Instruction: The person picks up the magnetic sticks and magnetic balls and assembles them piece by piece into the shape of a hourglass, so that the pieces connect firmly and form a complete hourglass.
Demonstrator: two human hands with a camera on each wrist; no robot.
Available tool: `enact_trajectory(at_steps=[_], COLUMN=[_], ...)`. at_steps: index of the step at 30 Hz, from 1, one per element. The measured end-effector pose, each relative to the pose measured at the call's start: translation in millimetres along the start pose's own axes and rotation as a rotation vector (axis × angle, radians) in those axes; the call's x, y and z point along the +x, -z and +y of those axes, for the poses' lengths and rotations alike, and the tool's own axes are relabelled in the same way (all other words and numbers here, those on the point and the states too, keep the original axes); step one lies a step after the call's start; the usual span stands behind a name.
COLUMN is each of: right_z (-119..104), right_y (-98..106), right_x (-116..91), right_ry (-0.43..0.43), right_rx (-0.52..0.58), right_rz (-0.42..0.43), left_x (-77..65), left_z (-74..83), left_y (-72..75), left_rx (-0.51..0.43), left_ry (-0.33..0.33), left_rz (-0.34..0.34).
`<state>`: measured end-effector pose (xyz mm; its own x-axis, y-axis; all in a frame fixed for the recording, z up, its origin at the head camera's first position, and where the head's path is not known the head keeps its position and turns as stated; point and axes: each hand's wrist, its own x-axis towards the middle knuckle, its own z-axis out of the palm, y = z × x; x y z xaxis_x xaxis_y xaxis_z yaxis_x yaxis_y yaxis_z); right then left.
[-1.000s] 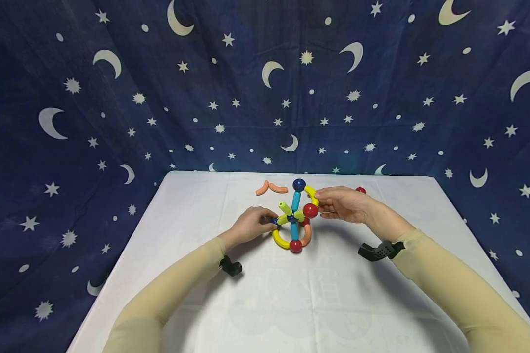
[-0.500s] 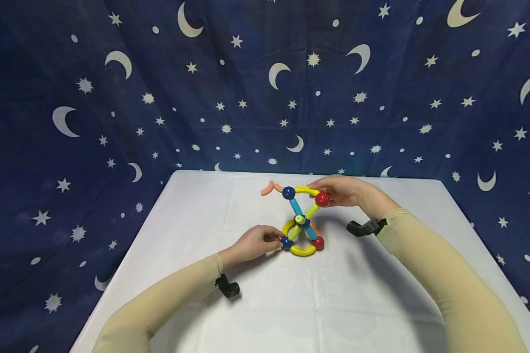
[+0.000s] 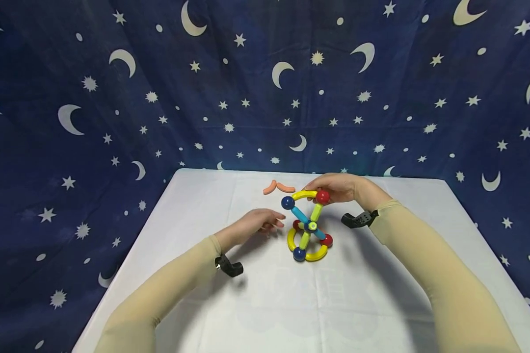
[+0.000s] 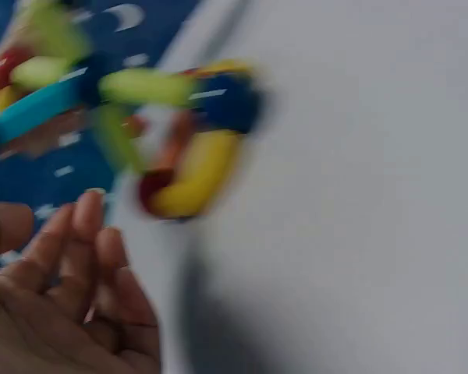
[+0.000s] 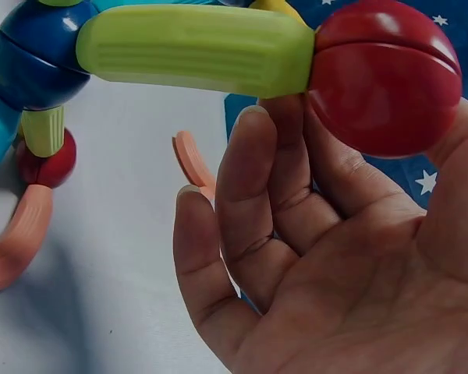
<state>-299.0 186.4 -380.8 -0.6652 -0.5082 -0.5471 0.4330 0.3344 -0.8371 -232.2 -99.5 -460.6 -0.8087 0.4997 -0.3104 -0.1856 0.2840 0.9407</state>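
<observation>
A ball-and-stick building-toy model [image 3: 310, 226] stands over the table, made of blue and red balls joined by lime, light-blue, yellow and orange sticks. At its top, my right hand [image 3: 335, 187] pinches the yellow curved stick [image 3: 304, 194] beside a red ball [image 3: 323, 197]. The right wrist view shows that red ball [image 5: 386, 78] and a lime stick [image 5: 199, 51] close up, with the other fingers spread below. Left of the model, my left hand [image 3: 258, 224] holds nothing, fingers loosely bent. In the left wrist view, a gap separates its fingers [image 4: 86, 226] from a blurred blue ball [image 4: 226, 101].
Two loose orange curved sticks [image 3: 285, 188] lie behind the model on the white-covered table [image 3: 274, 304]. A dark blue cloth [image 3: 247, 88] with moons and stars hangs beyond the table's far edge.
My left hand has let go of the model's lower-left blue ball and drawn back. The model has turned, with my right hand still on its upper yellow curved stick.
</observation>
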Motion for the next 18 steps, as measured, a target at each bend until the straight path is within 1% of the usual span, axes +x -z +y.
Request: enact_trajectory(at_steps=[1,3,6,8,12,15,18], right_z=[0.3,1.1,2.6,3.7,5.4,6.0,6.5], right_y=[0.0,0.6,1.7,1.9,2.3,2.5,2.0], right_x=[-0.2,0.0,0.4,0.1,0.1,1.0,2.2], right_ry=[0.0,0.002,0.011,0.015,0.033,0.052,0.063], right_rx=[0.002,0.011,0.021,0.03,0.036,0.033,0.038], right_rz=[0.006,0.015,0.019,0.02,0.001,-0.013,-0.012], left_x=[4.9,13.8,23.5,28.3,32.0,32.0,31.8], left_z=[10.3,31.5,59.6,73.9,91.9,98.4,101.4], left_y=[4.6,11.6,16.1,15.7,9.6,4.6,2.1], left_rx=[-0.041,-0.063,-0.012,0.033,0.126,0.211,0.26], left_ry=[0.023,0.045,0.047,0.054,0.08,0.063,0.052], left_rz=[0.028,0.046,0.033,0.002,-0.047,-0.068,-0.059])
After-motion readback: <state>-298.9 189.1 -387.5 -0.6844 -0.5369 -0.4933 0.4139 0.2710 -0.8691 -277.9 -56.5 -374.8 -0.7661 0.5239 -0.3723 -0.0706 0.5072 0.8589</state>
